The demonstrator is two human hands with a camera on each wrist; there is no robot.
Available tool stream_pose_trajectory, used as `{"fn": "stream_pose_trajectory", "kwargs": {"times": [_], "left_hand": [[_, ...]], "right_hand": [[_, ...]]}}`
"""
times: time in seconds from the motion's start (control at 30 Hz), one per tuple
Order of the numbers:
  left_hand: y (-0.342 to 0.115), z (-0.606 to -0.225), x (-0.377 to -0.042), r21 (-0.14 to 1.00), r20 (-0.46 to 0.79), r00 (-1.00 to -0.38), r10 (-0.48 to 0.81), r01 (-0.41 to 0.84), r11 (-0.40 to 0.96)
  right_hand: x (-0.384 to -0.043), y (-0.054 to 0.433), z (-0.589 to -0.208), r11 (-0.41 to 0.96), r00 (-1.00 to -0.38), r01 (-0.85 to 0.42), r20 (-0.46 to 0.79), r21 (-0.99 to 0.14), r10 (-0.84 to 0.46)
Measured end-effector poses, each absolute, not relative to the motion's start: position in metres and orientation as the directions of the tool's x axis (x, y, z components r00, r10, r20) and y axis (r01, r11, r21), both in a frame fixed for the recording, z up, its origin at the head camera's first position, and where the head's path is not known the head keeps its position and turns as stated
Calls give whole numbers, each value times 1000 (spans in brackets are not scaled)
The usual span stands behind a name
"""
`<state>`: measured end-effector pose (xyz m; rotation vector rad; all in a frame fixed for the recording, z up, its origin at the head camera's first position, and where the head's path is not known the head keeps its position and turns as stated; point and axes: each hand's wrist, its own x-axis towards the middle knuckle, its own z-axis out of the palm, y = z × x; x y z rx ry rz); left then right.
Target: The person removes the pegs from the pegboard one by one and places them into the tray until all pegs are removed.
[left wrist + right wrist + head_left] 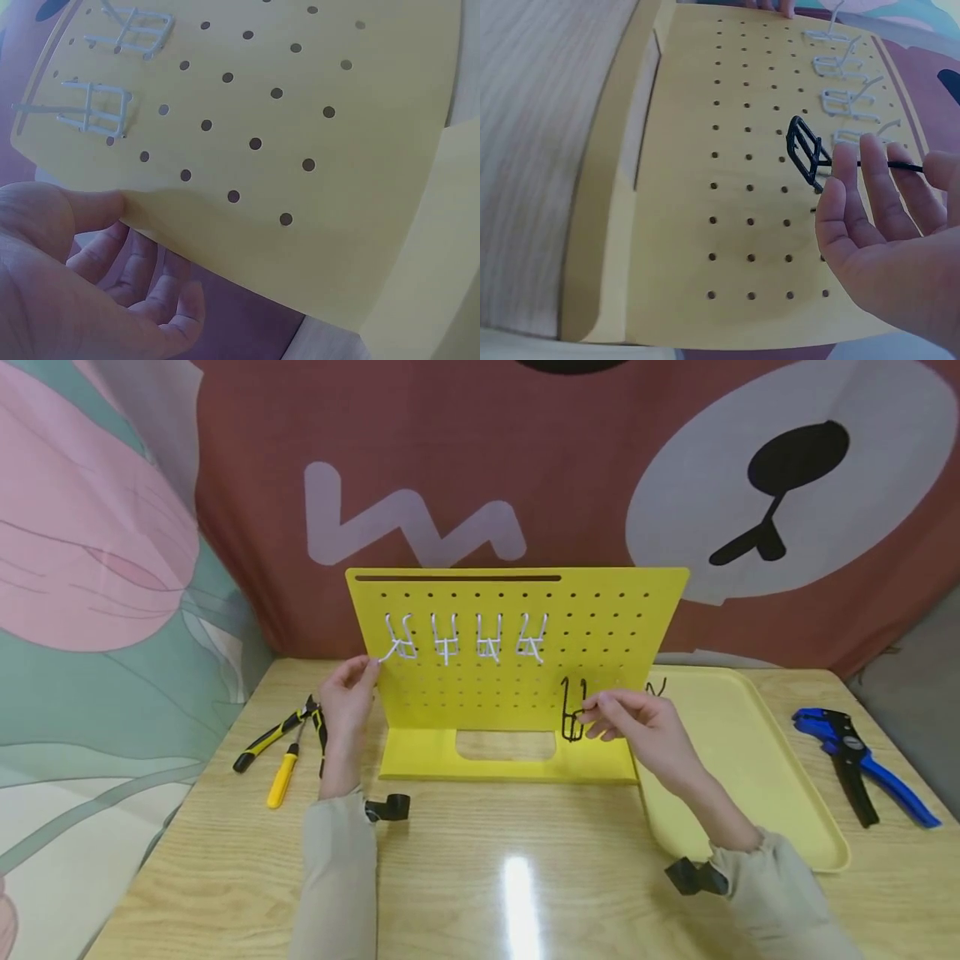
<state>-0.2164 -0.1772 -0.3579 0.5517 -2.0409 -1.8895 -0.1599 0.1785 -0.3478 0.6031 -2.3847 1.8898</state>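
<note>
A yellow pegboard stands upright on its base, with several white wire hooks hung in a row across its upper left. My left hand grips the board's left edge; in the left wrist view the thumb lies on the front and the other fingers are behind the edge. My right hand pinches a black wire hook by its prong, in front of the board's lower right. In the right wrist view this black hook appears held off the board, its wire frame facing the holes.
A pale yellow tray lies at the right, with more black wire at its far left corner. Blue-and-black wire strippers lie beyond it. Yellow-and-black pliers and a yellow-handled screwdriver are left of the board.
</note>
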Motion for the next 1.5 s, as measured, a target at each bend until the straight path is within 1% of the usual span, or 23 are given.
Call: {"fn": "stream_pose_trajectory", "kwargs": {"times": [0.23,0.5,0.83,1.0,1.2,1.5], "left_hand": [[-177,-359,-217,996,-30,-882,-470,-64,55],[-177,-359,-217,997,-12,-885,-466,-43,57],[-177,-360,-217,996,-37,-882,-469,-69,52],[-178,-359,-218,996,-29,-881,-473,-66,60],[-177,-359,-218,996,-12,-883,-469,-53,75],[-179,-359,-218,994,-32,-886,-463,-75,73]], "right_hand": [[-156,191,-361,242,-934,-280,206,-929,-292],[-149,216,-373,325,-951,-234,147,-916,-272],[-143,258,-382,369,-964,-209,128,-906,-232],[-144,282,-384,394,-978,-167,99,-904,-185],[-147,306,-386,429,-983,-135,67,-893,-169],[-157,331,-386,451,-984,-139,73,-882,-160]]}}
